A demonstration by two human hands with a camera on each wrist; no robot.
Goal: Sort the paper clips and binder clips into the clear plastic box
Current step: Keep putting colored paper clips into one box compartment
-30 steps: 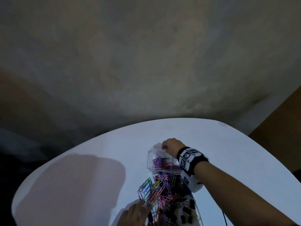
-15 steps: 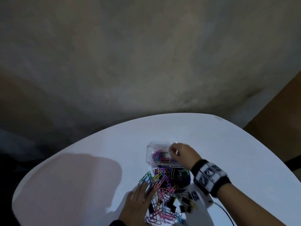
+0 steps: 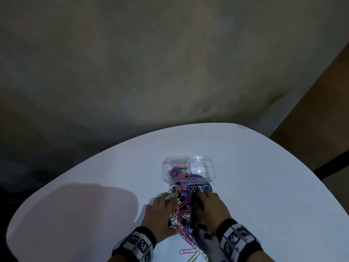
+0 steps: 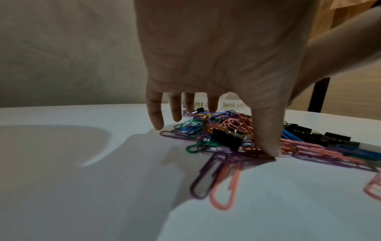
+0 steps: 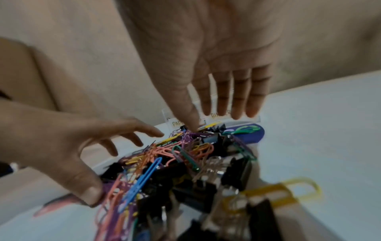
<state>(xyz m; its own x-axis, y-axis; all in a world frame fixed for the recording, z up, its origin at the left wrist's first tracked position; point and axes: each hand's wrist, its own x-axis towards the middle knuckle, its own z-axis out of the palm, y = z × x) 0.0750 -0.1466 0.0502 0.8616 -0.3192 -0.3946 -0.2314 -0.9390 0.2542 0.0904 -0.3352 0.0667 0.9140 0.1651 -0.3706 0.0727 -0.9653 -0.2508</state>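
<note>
Hands, left and right, spread flat flanking the clip pile.

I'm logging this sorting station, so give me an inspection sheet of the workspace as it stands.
Surface: white table, shadowed at the left.
Job's things: clear plastic box, paper clips in its left compartment, right compartment looks empty; mixed pile of clips in front of it.
Clutter: purple disc under the pile.
Hands: left hand and right hand flank the pile, fingers spread.
Cables: nothing seen.
Surroundings: dim wall.
</note>
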